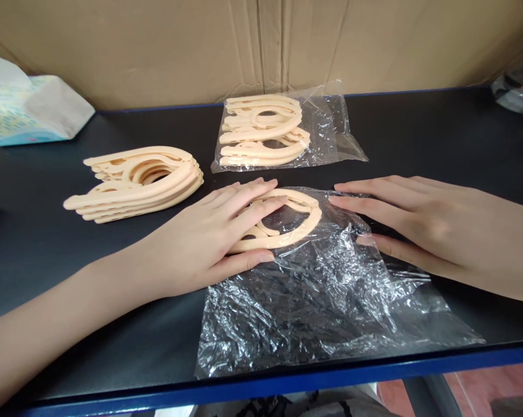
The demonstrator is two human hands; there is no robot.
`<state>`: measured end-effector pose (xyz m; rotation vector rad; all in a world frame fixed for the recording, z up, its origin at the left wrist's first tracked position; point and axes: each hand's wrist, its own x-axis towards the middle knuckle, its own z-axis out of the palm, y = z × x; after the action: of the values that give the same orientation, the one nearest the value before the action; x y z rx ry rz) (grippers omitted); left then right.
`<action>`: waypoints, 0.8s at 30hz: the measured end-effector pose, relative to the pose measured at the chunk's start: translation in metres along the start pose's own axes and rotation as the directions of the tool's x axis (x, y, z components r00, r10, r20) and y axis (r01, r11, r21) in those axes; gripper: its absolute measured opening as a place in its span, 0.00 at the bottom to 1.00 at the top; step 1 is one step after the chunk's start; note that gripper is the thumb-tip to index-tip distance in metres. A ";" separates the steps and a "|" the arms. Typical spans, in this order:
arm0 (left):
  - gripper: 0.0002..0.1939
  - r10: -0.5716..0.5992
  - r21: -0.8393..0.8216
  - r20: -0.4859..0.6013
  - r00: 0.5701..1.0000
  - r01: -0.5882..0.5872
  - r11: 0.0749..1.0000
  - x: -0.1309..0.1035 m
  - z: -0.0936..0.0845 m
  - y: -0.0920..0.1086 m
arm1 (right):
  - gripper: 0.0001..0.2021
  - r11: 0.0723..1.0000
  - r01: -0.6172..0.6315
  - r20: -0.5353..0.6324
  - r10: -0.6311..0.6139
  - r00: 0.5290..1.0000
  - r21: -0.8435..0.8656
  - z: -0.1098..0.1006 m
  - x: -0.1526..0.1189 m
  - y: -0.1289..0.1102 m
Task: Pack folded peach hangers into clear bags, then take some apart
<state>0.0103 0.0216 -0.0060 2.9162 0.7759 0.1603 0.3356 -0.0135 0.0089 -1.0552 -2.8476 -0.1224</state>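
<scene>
Cream hanger stack (150,190) beside left hand (213,226)

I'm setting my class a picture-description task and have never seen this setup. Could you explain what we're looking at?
There is no machine here: a person works bare-handed. The single picture comes from a camera worn on the head, looking forward and down. On the black tabletop, a loose stack of beige looped pieces, perhaps folded hangers, lies to the left. Farther back, similar pieces lie in a clear bag. The left hand rests over another beige piece, which clear plastic at least partly covers. The right hand has its fingers at the plastic's right side.
</scene>
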 end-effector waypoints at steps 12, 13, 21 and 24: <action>0.34 -0.005 0.009 0.019 1.000 0.005 1.000 0.001 -0.001 0.000 | 0.25 1.000 -0.020 0.005 0.020 1.000 -0.003 0.001 -0.001 0.000; 0.34 -0.004 0.009 0.013 1.000 0.004 1.000 0.001 0.000 0.000 | 0.25 1.000 -0.014 0.009 0.014 1.000 -0.002 0.000 -0.001 0.000; 0.34 -0.003 -0.003 0.006 1.000 0.003 1.000 0.000 0.001 -0.001 | 0.25 1.000 -0.005 0.014 0.005 1.000 0.005 0.000 -0.001 0.001; 0.34 -0.003 0.000 0.001 1.000 0.003 1.000 0.000 -0.001 -0.001 | 0.25 1.000 -0.004 0.006 0.004 1.000 -0.016 0.001 -0.001 0.000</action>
<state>0.0100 0.0228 -0.0056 2.9143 0.7802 0.1582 0.3363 -0.0143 0.0079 -1.0655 -2.8546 -0.1417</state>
